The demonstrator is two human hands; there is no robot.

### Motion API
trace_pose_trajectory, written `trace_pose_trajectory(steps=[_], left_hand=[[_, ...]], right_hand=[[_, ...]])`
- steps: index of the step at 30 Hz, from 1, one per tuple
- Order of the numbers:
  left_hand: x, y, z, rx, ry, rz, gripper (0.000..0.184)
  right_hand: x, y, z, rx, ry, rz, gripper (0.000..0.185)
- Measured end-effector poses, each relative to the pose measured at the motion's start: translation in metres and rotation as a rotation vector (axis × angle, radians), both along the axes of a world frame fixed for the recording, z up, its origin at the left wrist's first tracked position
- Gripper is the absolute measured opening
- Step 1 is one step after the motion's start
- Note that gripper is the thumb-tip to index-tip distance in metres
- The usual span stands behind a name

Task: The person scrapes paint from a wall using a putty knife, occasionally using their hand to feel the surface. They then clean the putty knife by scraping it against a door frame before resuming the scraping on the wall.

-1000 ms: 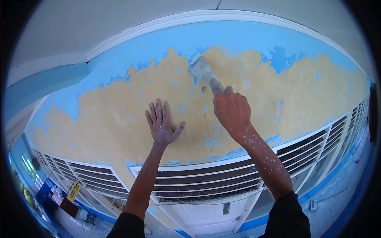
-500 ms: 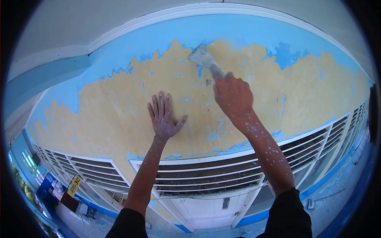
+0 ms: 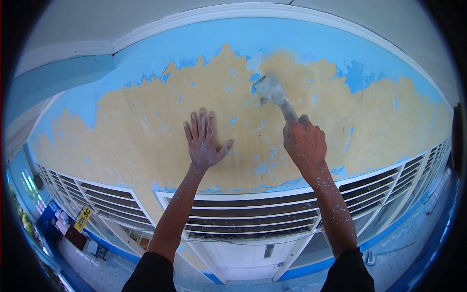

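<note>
In the head view my right hand point(image 3: 305, 143) is closed round the handle of a paint scraper point(image 3: 271, 90), its wide blade up and to the left against the wall. My left hand point(image 3: 205, 146) lies flat on the wall with its fingers spread. The wall point(image 3: 160, 141) shows a large tan area where paint is gone, with small blue flecks left on it. Above runs a band of light blue paint point(image 3: 194, 36) with a ragged lower edge. Paint chips cling to my right forearm and left hand.
White louvred vents point(image 3: 253, 214) run below the tan area, with a white door point(image 3: 243, 260) beneath. White moulding point(image 3: 262, 9) borders the ceiling. A yellow sign point(image 3: 82, 219) reading 3C sticks out at lower left. A small object point(image 3: 371, 258) lies on the floor at lower right.
My right hand has drawn the scraper down and to the right, away from the blue paint edge. The left hand remains flat on the wall.
</note>
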State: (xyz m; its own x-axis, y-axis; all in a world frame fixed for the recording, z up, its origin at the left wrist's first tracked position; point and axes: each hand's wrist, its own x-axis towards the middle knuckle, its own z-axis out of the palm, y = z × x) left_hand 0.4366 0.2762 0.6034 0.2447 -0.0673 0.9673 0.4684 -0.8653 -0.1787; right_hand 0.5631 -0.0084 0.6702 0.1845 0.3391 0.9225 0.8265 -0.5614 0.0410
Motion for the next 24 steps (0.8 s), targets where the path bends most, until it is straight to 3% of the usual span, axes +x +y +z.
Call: trace_pose_trajectory(steps=[3, 8, 12, 21, 24], left_hand=[[-0.001, 0.001, -0.003, 0.008, 0.019, 0.007, 0.104], [-0.001, 0.002, -0.002, -0.002, 0.017, 0.014, 0.105], [0.0, 0.003, -0.004, 0.0, 0.009, -0.007, 0.103], [0.0, 0.004, -0.004, 0.005, 0.025, 0.015, 0.105], [-0.001, 0.006, -0.003, 0.01, 0.017, 0.024, 0.105]], right_hand=[[0.009, 0.01, 0.009, 0.0, -0.008, -0.002, 0.049], [0.006, -0.001, 0.007, -0.023, -0.028, -0.015, 0.045], [0.0, 0.002, 0.024, 0.005, -0.071, -0.013, 0.015], [0.005, -0.002, 0.018, -0.027, -0.078, -0.006, 0.015], [0.007, -0.005, 0.007, -0.069, -0.026, -0.065, 0.045]])
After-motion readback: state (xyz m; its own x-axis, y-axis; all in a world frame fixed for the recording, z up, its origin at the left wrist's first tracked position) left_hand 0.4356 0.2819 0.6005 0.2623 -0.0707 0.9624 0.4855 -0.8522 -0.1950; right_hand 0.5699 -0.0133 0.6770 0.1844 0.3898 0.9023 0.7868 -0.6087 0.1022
